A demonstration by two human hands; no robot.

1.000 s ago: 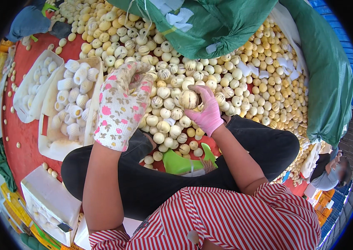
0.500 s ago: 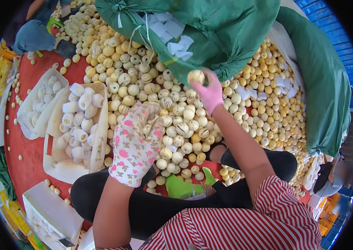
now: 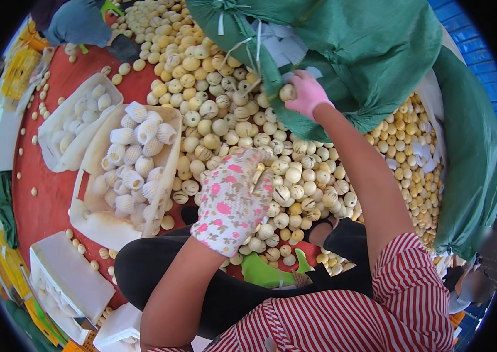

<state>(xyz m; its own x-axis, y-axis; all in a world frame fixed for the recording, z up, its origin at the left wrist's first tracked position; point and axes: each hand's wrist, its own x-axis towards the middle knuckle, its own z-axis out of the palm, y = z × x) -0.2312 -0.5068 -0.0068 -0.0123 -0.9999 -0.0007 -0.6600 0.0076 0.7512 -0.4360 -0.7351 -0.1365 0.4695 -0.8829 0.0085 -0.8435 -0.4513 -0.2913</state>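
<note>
Pink-gloved R hand (image 3: 306,95): grip pinching a pale melon (image 3: 288,92) at mouth of green sack (image 3: 372,53), nr white foam pcs (image 3: 281,44). Floral-gloved L hand (image 3: 235,196) curled above melon pile (image 3: 310,176); can't tell if its grip has anything. White tub (image 3: 99,220) w/ foam-wrapped fruit (image 3: 134,154) to L.

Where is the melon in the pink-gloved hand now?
Head view, upper part, right of centre: the melon is in the right hand, by the open green sack.

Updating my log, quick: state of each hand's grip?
Left hand: curled; whether it holds anything cannot be told.
Right hand: closed on a small pale melon.
</note>
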